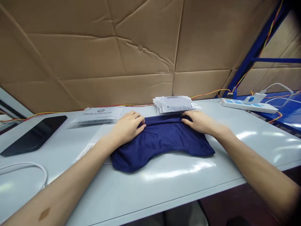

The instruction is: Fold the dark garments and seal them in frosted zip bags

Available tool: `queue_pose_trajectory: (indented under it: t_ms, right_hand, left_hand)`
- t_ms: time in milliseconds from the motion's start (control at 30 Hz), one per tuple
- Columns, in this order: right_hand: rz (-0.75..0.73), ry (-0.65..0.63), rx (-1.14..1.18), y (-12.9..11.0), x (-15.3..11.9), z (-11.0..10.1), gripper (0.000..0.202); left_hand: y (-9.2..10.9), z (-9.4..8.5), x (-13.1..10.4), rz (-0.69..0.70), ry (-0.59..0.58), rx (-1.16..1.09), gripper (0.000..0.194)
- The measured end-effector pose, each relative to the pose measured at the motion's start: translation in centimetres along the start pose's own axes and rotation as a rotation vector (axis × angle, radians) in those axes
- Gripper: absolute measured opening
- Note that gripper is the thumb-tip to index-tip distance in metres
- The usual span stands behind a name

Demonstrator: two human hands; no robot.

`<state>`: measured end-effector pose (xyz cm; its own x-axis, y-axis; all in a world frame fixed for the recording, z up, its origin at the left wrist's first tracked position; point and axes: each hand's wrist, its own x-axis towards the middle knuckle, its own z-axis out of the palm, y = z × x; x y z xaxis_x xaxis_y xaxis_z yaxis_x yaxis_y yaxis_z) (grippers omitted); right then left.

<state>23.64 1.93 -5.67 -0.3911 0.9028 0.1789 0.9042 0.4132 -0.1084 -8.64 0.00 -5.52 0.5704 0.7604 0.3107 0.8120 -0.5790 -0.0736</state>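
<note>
A navy-blue piece of stretchy fabric [162, 138] lies spread on the grey table, with a straight upper edge, a curved lower edge and a short seam line near its left side. At its upper left corner, my left hand [130, 125] is closed on the edge, thumb and fingertips bent over the cloth. My right hand [198, 121] pinches the upper right corner between thumb and fingers. The fabric between both hands is lightly wrinkled. Just beyond its upper edge sits a stack of white plastic packets [174, 103].
A ROCKBROS-printed packet [100, 114] lies behind my left arm. Farther left are a black phone-like slab [35, 135] and a white cable [42, 169]. A power strip [249, 105] with a plugged-in charger stands at right. Cardboard [141, 62] backs the table [164, 188].
</note>
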Motion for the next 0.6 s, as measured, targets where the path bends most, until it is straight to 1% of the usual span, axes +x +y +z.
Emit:
queue_pose_trajectory:
  t_ms: [100,167,200,233,300,333,400,433,467,533,600]
  right_hand:
    - [-0.011,0.048,0.003,0.0,-0.2,-0.2,0.038]
    - [-0.031,0.094,0.030,-0.1,-1.0,-0.6,0.039]
    - [-0.045,0.120,0.061,-0.1,-1.7,-0.9,0.039]
    - [-0.065,0.137,0.104,-0.2,-2.6,-1.2,0.038]
    - [-0.064,0.151,0.202,-0.2,-4.9,-1.8,0.034]
    - [-0.083,0.133,0.243,-0.1,-6.2,-2.0,0.031]
    - [-0.170,0.085,0.295,0.0,-8.7,-2.3,0.027]
    - [-0.209,0.036,0.301,0.0,-9.9,-2.3,0.028]
    - [-0.227,0.005,0.292,0.0,-10.9,-2.2,0.031]
    - [-0.240,-0.018,0.273,0.1,-12.3,-1.8,0.027]
    - [-0.227,0.016,0.268,0.0,-12.7,-1.3,0.015]
  left_hand:
    - [0.1,-1.5,-0.5,-0.013,-0.031,-0.059,0.024]
    - [0.2,-2.9,-1.6,-0.075,-0.015,-0.113,0.026]
    - [0.4,-3.6,-2.5,-0.101,-0.001,-0.143,0.026]
    - [0.5,-4.2,-3.6,-0.095,0.007,-0.170,0.026]
    - [0.8,-5.1,-6.1,-0.047,0.026,-0.196,0.023]
    - [0.9,-5.3,-7.5,-0.007,0.004,-0.205,0.020]
    - [1.0,-5.2,-10.1,0.058,-0.014,-0.217,0.016]
    - [0.9,-5.0,-11.3,0.077,-0.038,-0.211,0.018]
    - [0.9,-4.6,-12.2,0.089,-0.036,-0.200,0.021]
    - [0.7,-3.9,-13.5,0.097,-0.020,-0.194,0.022]
    - [0.6,-3.4,-14.0,0.091,0.012,-0.211,0.015]
